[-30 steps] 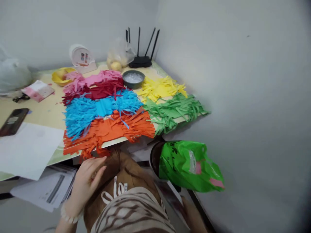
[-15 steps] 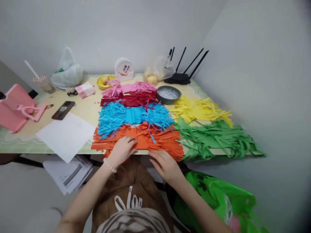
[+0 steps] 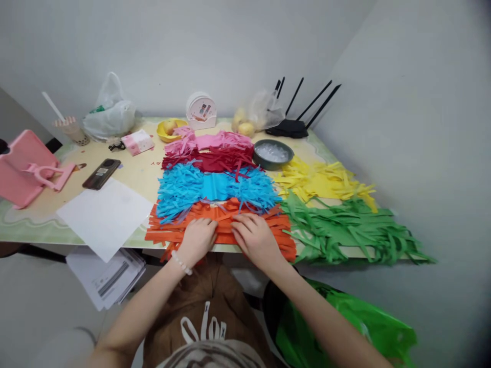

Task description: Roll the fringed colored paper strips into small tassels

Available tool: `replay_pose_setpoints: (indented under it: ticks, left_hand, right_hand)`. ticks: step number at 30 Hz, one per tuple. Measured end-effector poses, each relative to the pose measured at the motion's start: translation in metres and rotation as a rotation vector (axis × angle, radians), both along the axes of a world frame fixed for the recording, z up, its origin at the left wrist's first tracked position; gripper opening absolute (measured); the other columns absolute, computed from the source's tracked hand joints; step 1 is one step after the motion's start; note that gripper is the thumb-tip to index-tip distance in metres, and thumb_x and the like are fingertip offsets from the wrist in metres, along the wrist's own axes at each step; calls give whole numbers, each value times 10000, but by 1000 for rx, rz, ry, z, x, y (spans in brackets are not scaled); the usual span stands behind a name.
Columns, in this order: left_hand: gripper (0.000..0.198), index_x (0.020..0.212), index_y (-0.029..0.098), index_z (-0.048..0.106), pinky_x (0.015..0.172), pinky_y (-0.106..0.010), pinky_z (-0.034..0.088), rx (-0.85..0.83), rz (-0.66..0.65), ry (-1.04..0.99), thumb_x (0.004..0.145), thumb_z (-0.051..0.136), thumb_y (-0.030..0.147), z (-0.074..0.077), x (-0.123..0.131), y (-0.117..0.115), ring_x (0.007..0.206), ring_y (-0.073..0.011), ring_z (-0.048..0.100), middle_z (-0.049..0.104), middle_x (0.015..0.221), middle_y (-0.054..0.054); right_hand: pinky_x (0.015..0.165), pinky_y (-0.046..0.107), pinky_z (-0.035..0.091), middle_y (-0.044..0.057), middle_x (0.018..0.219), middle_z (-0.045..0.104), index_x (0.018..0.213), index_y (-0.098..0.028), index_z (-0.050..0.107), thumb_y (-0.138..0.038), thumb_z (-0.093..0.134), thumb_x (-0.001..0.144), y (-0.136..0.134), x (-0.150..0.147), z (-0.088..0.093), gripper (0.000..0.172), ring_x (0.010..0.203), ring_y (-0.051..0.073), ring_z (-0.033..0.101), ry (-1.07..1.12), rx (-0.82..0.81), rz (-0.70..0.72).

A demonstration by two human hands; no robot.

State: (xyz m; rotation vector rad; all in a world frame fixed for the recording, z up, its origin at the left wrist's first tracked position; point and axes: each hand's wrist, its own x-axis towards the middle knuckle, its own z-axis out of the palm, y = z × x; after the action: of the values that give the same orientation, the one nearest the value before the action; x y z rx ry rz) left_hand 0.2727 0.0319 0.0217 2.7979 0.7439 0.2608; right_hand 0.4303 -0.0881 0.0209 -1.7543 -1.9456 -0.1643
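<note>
An orange fringed paper strip (image 3: 224, 237), its plain middle between two fringed ends, lies along the table's front edge. My left hand (image 3: 199, 237), with a white bead bracelet on the wrist, has its fingers curled on the left of that middle. Facing it, my right hand (image 3: 255, 240) bends its fingers and thumb onto the right of the middle. Fringed sheets in blue (image 3: 215, 187), dark red (image 3: 210, 161) and pink (image 3: 209, 141) lie behind. To the right are a yellow one (image 3: 324, 183) and a green one (image 3: 349, 227).
A grey bowl (image 3: 272, 153) stands behind the yellow fringe, near a black router (image 3: 287, 129). Leftward lie white paper (image 3: 105, 217), a phone (image 3: 102, 174) and a pink stand (image 3: 28, 168). A green bag (image 3: 345, 327) sits below the table's right side.
My right hand has moved forward and left, from the front edge onto the orange paper's middle. My left hand stays on the paper, its fingers more curled. The view has shifted slightly.
</note>
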Motion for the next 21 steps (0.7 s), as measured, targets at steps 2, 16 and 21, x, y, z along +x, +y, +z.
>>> replay_pose_setpoints:
  ticks: [2,16,21]
  left_hand:
    - [169,994,126,661,834,-394,502,9,77,-34,948,501,153,-2,3,0,942,-270,654,697,991,-137]
    - [117,907,166,638,855,-359,461,-25,223,-109,870,558,88,5,7,4,967,-249,599,692,987,-82]
    - [42,880,158,658,805,-352,442,-67,151,-25,873,617,157,6,7,9,942,-266,626,698,939,-104]
  right_hand:
    - [953,466,503,139,1123,719,1076,-157,688,-162,505,958,-5,-18,-1,217,1060,270,625,50,40,54]
    - [876,455,578,205,1101,722,1262,-44,620,-87,473,902,10,-48,-32,392,961,308,697,127,-228,-153]
    - [933,437,558,173,1140,715,1240,-69,633,-143,496,926,0,-47,-23,350,1035,290,663,148,-165,-167]
